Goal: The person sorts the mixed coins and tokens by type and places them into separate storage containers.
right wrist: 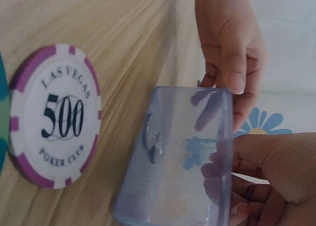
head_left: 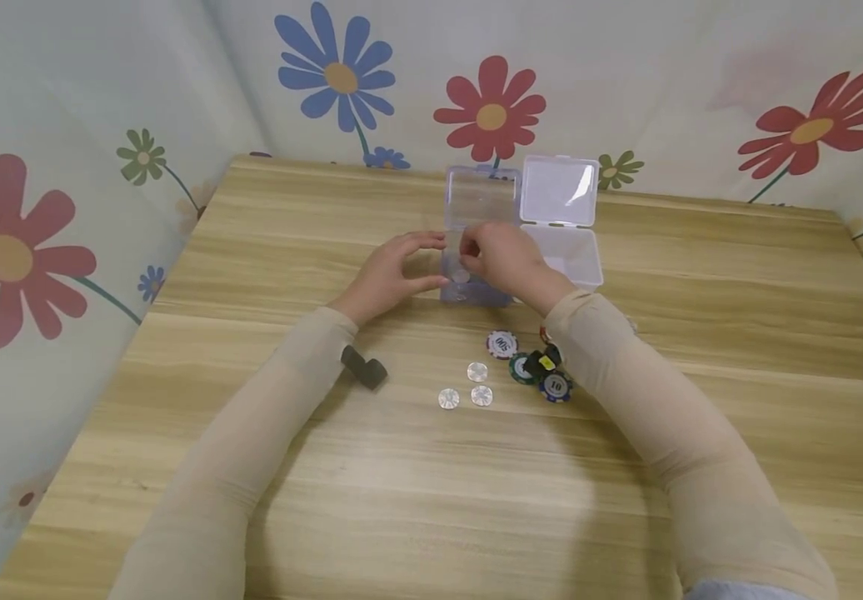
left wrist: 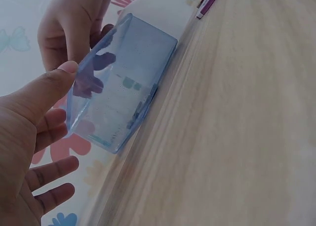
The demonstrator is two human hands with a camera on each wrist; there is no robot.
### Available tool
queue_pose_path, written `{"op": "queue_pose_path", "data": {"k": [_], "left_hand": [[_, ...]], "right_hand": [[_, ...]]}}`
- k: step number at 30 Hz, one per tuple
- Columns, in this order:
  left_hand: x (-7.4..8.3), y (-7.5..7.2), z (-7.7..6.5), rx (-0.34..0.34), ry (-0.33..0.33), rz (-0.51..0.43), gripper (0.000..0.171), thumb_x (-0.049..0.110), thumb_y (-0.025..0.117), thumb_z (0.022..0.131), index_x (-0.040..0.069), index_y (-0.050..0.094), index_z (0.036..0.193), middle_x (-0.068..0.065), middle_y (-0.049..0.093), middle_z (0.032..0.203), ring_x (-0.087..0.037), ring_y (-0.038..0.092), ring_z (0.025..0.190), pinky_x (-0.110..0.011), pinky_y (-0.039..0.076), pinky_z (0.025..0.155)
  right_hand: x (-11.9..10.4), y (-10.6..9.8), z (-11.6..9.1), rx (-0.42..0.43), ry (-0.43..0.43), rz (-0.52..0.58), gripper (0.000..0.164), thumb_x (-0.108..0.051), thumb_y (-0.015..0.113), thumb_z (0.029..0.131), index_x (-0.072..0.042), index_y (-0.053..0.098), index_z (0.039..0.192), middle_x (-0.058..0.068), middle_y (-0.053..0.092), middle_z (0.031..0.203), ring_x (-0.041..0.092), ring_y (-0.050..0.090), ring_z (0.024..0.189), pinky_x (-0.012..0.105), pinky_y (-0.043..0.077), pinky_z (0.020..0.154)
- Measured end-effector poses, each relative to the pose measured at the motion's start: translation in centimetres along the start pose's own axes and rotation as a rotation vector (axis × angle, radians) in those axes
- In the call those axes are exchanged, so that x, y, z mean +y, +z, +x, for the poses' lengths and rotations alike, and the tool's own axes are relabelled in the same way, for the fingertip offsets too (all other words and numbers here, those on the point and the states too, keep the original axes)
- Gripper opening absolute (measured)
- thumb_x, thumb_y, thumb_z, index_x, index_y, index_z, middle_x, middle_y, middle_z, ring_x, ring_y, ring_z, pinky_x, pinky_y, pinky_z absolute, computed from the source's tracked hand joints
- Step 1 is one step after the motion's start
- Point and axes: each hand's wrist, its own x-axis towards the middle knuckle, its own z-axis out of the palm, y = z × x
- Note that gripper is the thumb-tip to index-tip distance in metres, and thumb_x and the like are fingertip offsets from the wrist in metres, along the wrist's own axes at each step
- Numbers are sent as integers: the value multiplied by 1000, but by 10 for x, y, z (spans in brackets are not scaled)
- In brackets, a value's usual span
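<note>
Nearest you, three silver coins lie loose on the wood-grain worktop; poker chips lie near them, so I judge plenty is left to put away. Your left hand has its fingers spread, touching the bluish box. Your right hand bends its fingers together over that box; what looks like a coin shows there, but I can't tell whether they hold it. Beside it stands an open clear box. A flowered wall rises behind.

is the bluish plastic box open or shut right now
Open. The bluish box has its lid standing raised behind it, and the right hand is over its uncovered top.
</note>
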Motion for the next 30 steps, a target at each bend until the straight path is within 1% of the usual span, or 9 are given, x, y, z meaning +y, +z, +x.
{"op": "queue_pose_path", "data": {"k": [7,14,22,27,30], "left_hand": [[1,-1,-1,4,2,11,55,40,69,75,18,53,123,5,46,137,-14,37,130,-33,28,111],[2,-1,-1,5,1,9,54,39,69,75,18,53,123,5,46,137,-14,37,130,-32,28,111],[-1,0,0,11,9,13,54,39,69,75,18,53,123,6,46,137,-14,37,130,-31,28,111],[-3,1,1,13,17,24,54,39,68,76,18,53,123,6,46,137,-13,38,130,-31,27,111],[-3,1,1,10,15,23,54,40,68,75,18,53,123,5,46,137,-14,37,130,-31,27,111]], "right_hand": [[-1,-5,-11,48,-35,56,15,-24,58,85,-12,62,92,3,65,93,19,57,82,33,49,73],[-3,-10,-24,92,-75,99,15,-23,60,85,-10,64,92,4,65,90,19,57,80,32,50,74],[-7,-10,-40,109,-91,162,13,-22,61,84,-11,64,91,4,65,87,19,58,78,31,50,71],[-8,-7,-51,110,-96,196,14,-23,60,85,-12,64,91,2,65,89,19,59,79,29,49,71],[-8,-3,-58,115,-121,214,14,-23,59,86,-11,64,92,3,65,90,19,59,79,29,49,70]]}}
